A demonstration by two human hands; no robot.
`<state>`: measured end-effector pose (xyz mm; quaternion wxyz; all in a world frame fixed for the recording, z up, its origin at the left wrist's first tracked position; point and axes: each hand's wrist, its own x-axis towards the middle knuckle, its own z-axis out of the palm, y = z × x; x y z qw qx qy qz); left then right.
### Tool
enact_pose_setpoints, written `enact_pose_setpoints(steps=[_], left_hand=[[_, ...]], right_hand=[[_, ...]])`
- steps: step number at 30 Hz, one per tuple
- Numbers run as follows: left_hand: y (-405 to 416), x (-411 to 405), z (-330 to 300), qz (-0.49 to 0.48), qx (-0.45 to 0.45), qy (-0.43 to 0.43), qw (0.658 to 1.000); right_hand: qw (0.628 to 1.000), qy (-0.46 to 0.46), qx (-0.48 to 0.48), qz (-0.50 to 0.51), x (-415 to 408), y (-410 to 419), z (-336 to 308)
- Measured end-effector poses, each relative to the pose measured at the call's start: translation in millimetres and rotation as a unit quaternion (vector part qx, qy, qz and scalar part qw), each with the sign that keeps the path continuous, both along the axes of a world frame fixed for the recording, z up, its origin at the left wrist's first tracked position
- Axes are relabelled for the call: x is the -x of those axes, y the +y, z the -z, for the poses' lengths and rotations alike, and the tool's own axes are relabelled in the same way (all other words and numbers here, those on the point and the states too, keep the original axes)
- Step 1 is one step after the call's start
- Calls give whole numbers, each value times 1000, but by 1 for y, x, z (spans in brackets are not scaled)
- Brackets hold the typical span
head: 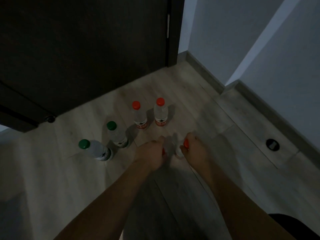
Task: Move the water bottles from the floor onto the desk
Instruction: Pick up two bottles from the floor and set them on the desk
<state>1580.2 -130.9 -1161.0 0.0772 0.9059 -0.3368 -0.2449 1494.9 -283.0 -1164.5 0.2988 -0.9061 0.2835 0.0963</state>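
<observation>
Your left hand (152, 153) and right hand (193, 149) each grasp a red-capped bottle by its neck; swinging toward twelve o'clock risks toppling the two standing bottles (149, 113).

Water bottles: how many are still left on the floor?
No desk shows, so nothing looks done. The left hand and right hand each grip a red-capped bottle. Four stand untouched: two red-capped bottles and two green-capped bottles.

Dim, perhaps motion-blurred, wide-angle warped.
</observation>
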Motion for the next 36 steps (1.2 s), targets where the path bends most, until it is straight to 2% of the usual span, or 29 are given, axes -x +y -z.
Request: enact_pose_setpoints(steps=[4,7,11,15,20,24,27,30,36], left_hand=[[-1,-15,-28,-34,60,30,997],[0,-12,-101,-116,132,21,984],[-6,4,-246,-144,172,-27,974],[-7,13,-412,-180,190,-35,965],[-9,29,-623,-193,257,-79,944],[-14,50,-754,-178,297,-124,930],[-15,65,-811,-176,337,-145,913],[-18,81,-835,-183,371,-156,897],[-30,103,-858,-133,377,-120,909]], right_hand=[[1000,-21,5,12,7,-6,-25],[998,-45,-11,33,14,-14,-95],[998,-61,2,17,17,-21,-244],[996,-92,14,11,29,-27,-416],[991,-130,40,21,53,-33,-624],[979,-198,36,42,80,-30,-742],[968,-229,30,95,97,-35,-791],[958,-259,32,122,111,-41,-811],[946,-280,36,158,141,-38,-831]])
